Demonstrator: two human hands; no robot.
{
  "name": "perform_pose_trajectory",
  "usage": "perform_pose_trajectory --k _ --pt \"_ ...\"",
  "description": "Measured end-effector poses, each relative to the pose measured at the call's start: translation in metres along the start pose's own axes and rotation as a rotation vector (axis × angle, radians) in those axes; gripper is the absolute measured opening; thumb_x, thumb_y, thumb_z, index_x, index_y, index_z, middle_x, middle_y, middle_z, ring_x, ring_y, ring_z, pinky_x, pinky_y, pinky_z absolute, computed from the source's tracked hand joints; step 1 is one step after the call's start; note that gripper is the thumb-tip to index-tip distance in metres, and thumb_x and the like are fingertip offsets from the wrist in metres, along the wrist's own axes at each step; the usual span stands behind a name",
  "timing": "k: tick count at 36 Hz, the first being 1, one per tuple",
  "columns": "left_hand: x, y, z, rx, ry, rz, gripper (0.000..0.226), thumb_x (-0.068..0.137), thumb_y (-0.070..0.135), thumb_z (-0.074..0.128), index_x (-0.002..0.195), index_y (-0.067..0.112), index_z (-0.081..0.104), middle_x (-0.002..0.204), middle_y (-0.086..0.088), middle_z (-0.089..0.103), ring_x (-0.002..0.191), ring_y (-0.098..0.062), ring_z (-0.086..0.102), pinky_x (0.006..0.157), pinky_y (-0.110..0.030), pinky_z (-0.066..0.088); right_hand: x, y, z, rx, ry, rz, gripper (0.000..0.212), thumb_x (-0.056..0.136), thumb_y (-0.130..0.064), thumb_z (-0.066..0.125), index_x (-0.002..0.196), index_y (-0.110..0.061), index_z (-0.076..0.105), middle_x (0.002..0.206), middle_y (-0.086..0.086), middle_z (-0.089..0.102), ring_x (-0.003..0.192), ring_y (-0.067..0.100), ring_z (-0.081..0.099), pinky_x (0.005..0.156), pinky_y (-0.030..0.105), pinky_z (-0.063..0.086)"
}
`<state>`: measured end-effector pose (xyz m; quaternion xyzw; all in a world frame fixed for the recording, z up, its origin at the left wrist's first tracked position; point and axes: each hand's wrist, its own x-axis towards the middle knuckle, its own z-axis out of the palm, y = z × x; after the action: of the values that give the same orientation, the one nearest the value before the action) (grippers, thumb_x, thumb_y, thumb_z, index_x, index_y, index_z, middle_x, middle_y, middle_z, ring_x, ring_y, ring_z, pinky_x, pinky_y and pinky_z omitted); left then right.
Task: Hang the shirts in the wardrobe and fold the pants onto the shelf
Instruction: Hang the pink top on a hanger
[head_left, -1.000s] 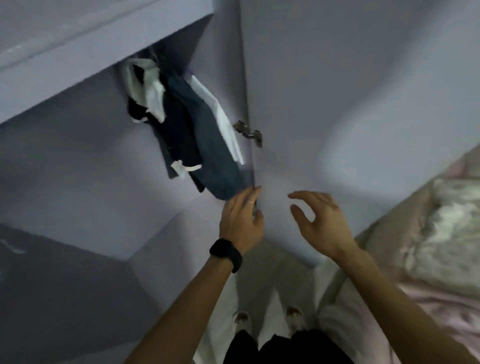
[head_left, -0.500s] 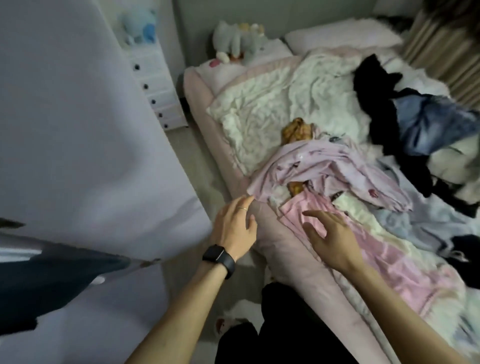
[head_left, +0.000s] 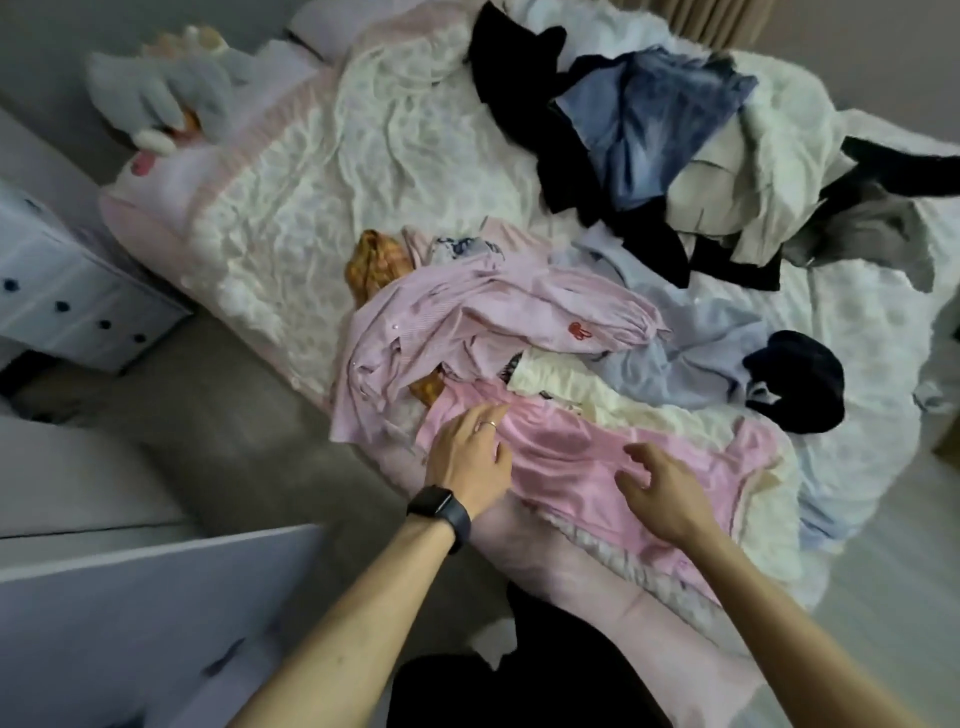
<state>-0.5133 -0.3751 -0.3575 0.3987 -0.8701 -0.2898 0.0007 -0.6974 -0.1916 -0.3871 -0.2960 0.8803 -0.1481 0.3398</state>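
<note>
Pink garment (head_left: 566, 457) lies under left hand (head_left: 470, 460) and right hand (head_left: 662, 493).

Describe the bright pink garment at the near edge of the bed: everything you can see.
The bright pink garment lies spread flat but wrinkled along the near edge of the bed. It looks like thin, soft cloth with a slight sheen; what kind of garment it is cannot be told. The left hand rests on its left end with straight fingers. The right hand is at its middle, fingers loosely curved. A cream garment overlaps its far edge, and a lilac striped shirt lies just beyond its left end.
</note>
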Motion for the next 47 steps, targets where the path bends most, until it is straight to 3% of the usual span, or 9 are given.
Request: perform_pose_trajectory --k 13,18,20,23,31,34,37,42,47 --pt "0.097 0.063 0.166 0.285 -0.553 0.242 0.064 0.097 0.026 0.051 0.157 0.023 0.027 0.164 -0.004 0.022 0.148 -0.024 0.027 0.121 -0.040 0.022 0.085 0.172 -0.003 0.072 0.039 0.424 0.084 0.088 -0.015 0.065 0.157 -0.028 0.020 0.166 0.014 0.005 0.145 0.037 0.034 0.101 0.051 0.044" --pt "0.117 0.069 0.213 0.351 -0.674 0.272 0.084 0.093 0.026 0.058 0.160 0.034 0.008 0.168 0.002 -0.001 0.150 -0.025 0.023 0.117 -0.046 0.028 0.095 0.211 0.002 0.012 -0.014 0.471 0.045 0.095 -0.028 0.061 0.139 -0.025 0.051 0.146 0.019 0.049 0.121 0.038 0.057 0.087 0.043 0.048" --pt "0.122 0.066 0.219 0.343 -0.741 0.223 0.082 0.093 0.029 0.057 0.160 0.033 0.010 0.163 -0.004 0.022 0.142 -0.029 0.037 0.112 -0.046 0.036 0.095 0.207 -0.003 -0.003 0.040 0.455 0.024 0.094 -0.032 0.060 0.113 -0.019 0.065 0.114 0.018 0.069 0.098 0.037 0.064 0.071 0.036 0.043" --pt "0.117 0.062 0.211 0.292 -0.789 0.144 0.070 0.094 0.036 0.056 0.157 0.024 0.027 0.148 -0.007 0.044 0.126 -0.031 0.052 0.101 -0.045 0.046 0.082 0.178 -0.016 0.090 0.103 0.387 0.025 0.094 -0.041 0.063 0.102 -0.018 0.068 0.089 0.005 0.071 0.084 0.030 0.064 0.068 0.036 0.046" --pt "0.074 0.078 0.114 -0.288 -0.365 0.082 0.073 0.072 0.058 0.072 0.137 0.050 0.040 0.135 0.016 0.049 0.121 -0.003 0.050 0.094 -0.020 0.044 0.058 0.039 -0.076 0.714 -0.102 0.060 0.031 0.094 -0.034 0.071 0.087 -0.004 0.069 0.067 -0.004 0.067 0.061 0.006 0.060 0.059 0.017 0.046" --pt "0.062 0.089 0.069 -0.484 -0.205 0.023 0.076 0.067 0.065 0.076 0.134 0.053 0.041 0.127 0.026 0.057 0.112 0.009 0.054 0.088 -0.011 0.045 0.059 -0.020 -0.099 0.689 -0.235 -0.112 0.031 0.091 -0.044 0.073 0.084 -0.014 0.073 0.072 -0.005 0.068 0.064 0.005 0.059 0.063 0.020 0.046" --pt "0.059 0.092 0.024 -0.589 -0.036 -0.005 0.050 0.071 0.055 0.081 0.114 0.052 0.056 0.108 0.025 0.067 0.099 0.007 0.063 0.077 -0.010 0.048 0.061 -0.075 -0.115 0.580 -0.322 -0.271 0.027 0.089 -0.047 0.073 0.083 -0.020 0.073 0.077 0.000 0.073 0.068 0.010 0.062 0.068 0.027 0.048" --pt "0.045 0.065 -0.059 -0.485 0.183 -0.123 0.040 0.070 0.066 0.074 0.087 0.030 0.067 0.075 0.009 0.069 0.070 -0.008 0.063 0.062 -0.032 0.052 0.045 -0.152 -0.122 0.629 -0.290 -0.495 0.010 0.085 -0.029 0.078 0.093 -0.026 0.072 0.079 0.007 0.072 0.069 0.016 0.068 0.066 0.024 0.050" --pt "-0.002 0.017 -0.134 -0.666 0.375 -0.138 0.037 0.061 0.069 0.077 0.086 0.042 0.071 0.084 0.016 0.075 0.079 -0.001 0.069 0.065 -0.019 0.053 0.029 -0.190 -0.109 0.513 -0.211 -0.569 0.046 0.082 -0.023 0.080 0.115 -0.053 0.065 0.123 -0.019 0.063 0.108 0.001 0.058 0.091 0.039 0.055"
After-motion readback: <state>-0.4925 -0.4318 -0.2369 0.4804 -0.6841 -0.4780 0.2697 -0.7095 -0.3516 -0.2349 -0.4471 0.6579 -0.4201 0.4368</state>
